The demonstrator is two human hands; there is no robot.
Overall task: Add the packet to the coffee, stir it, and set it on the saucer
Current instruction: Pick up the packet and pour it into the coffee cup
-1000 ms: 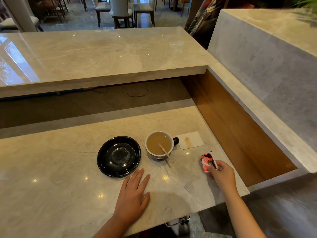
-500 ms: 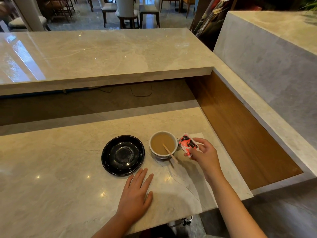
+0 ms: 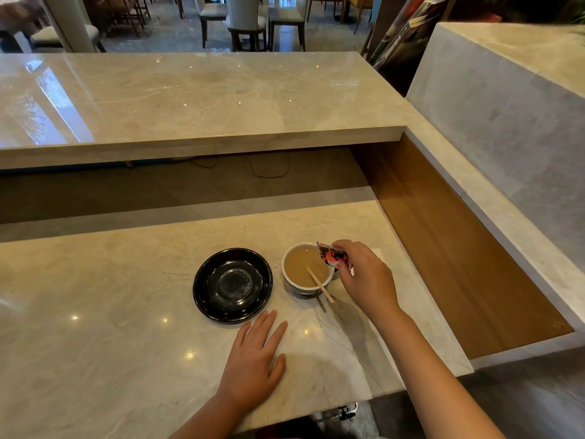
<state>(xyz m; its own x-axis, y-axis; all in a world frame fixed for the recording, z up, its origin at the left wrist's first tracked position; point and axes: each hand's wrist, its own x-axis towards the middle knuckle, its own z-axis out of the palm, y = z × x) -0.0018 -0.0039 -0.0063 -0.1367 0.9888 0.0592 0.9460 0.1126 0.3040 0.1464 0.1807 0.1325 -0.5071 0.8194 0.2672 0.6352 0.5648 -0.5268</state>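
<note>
Lighting even, moderately bright, warm tint. Ceiling spots reflect as small glints on lower counter (image 3: pixel 95 327) and upper counter (image 3: pixel 205 96). Broad window glare streaks upper counter's left end. Soft shadows fall under right hand (image 3: pixel 364 277), beside left hand (image 3: pixel 253 359), under stick (image 3: pixel 319 285). Recess below upper counter dark. Saucer (image 3: pixel 232 285) glossy, faint highlights. Centre sharp; chairs (image 3: pixel 247 20) soft. Wide-angle bending of counter edges, stretching toward corners.
</note>
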